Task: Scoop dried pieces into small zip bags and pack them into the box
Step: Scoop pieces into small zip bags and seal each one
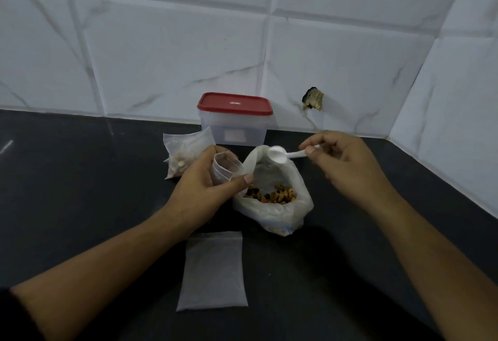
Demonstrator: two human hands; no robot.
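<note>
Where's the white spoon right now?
In the head view, the white spoon is right of centre, held by the right hand above the open bag of dried pieces.

red lid (pixel 234 102), white spoon (pixel 280 155), black counter (pixel 80 179)

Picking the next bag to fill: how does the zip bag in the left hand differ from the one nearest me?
The held zip bag stands, mouth spread open; the near zip bag lies flat. The left hand grips the held zip bag; nothing touches the near zip bag. Both look translucent and empty.
</note>
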